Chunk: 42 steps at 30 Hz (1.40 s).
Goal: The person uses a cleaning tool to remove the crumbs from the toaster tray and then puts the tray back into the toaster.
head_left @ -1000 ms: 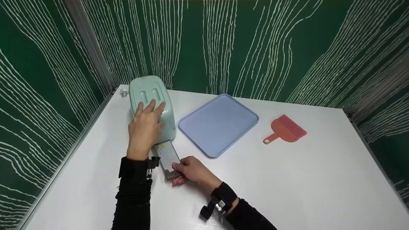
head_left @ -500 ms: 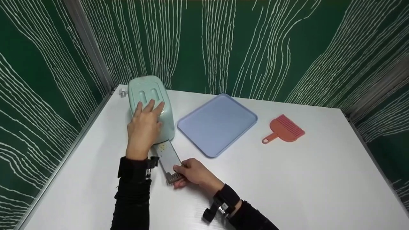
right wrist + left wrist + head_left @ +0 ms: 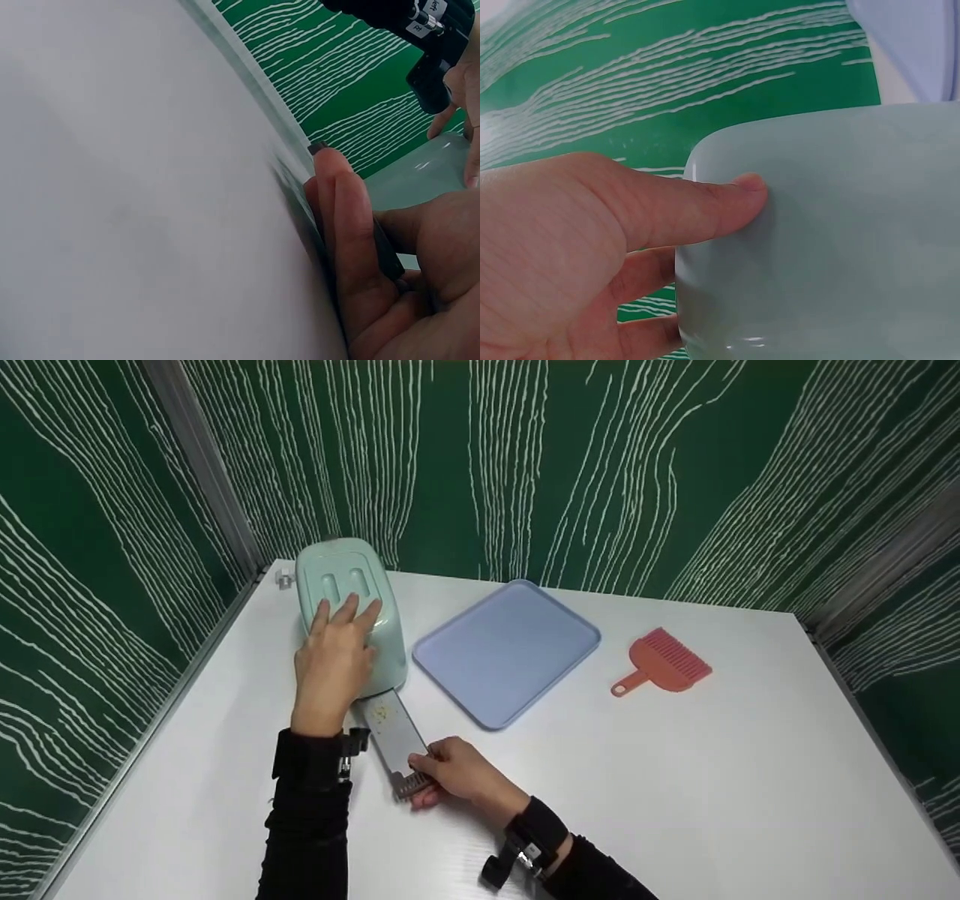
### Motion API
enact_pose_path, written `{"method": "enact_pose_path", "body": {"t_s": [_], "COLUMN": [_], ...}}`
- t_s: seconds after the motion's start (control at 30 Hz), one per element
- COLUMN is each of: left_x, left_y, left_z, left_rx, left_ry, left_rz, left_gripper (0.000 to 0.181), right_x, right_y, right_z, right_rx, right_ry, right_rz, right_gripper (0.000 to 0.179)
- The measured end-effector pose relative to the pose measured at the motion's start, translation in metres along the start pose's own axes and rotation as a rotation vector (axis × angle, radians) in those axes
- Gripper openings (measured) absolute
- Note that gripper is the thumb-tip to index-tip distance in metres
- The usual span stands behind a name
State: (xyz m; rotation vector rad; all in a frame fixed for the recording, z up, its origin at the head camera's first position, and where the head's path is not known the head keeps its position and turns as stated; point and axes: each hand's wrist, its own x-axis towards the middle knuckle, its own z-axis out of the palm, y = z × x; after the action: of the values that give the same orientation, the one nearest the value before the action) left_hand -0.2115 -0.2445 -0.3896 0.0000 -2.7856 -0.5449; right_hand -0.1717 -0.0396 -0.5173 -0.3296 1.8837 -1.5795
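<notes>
A mint-green toaster [image 3: 386,656] with two slots in its top stands at the left of the table. My left hand [image 3: 334,667] rests on it, fingers spread over the top near the slots. In the left wrist view the thumb [image 3: 720,206] lies straight against the toaster's smooth side. From the toaster's near end sticks out a grey crumb tray [image 3: 391,735], with yellowish crumbs on its far part. My right hand [image 3: 457,769] pinches the tray's slotted outer end, thumb on top and fingers beneath. The tray's inner end is hidden inside the toaster.
A blue rectangular tray [image 3: 506,652] lies right of the toaster. Farther right is a red-orange dustpan-shaped brush [image 3: 664,664]. A small clear object [image 3: 284,578] sits behind the toaster's left side. Green walls with white lines enclose the white table [image 3: 675,795].
The crumb tray has slid a little farther out of the toaster, towards the near edge, along with my right hand. My left hand stays on the toaster.
</notes>
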Motion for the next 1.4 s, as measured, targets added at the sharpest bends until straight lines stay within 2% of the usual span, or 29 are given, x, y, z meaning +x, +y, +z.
{"method": "enact_pose_path", "body": {"t_s": [0.2, 0.73, 1.0, 1.4], "left_x": [0.000, -0.003, -0.003, -0.004], "left_y": [0.000, 0.001, 0.000, 0.002], "left_z": [0.000, -0.002, -0.002, -0.002], "left_rx": [-0.003, 0.002, 0.012, 0.029], "left_ry": [0.008, -0.015, -0.020, 0.007], "left_rz": [0.001, 0.005, 0.005, 0.043], "left_gripper": [0.066, 0.067, 0.067, 0.065], "right_x": [-0.006, -0.025, -0.033, -0.036], "right_y": [0.001, 0.006, -0.002, -0.015], "right_z": [-0.001, -0.014, -0.034, -0.066], "right_rx": [-0.020, -0.003, 0.016, 0.072], "right_ry": [-0.001, -0.008, 0.036, 0.096], "right_rz": [-0.015, 0.015, 0.036, -0.044], "right_gripper": [0.027, 0.027, 0.024, 0.026]}}
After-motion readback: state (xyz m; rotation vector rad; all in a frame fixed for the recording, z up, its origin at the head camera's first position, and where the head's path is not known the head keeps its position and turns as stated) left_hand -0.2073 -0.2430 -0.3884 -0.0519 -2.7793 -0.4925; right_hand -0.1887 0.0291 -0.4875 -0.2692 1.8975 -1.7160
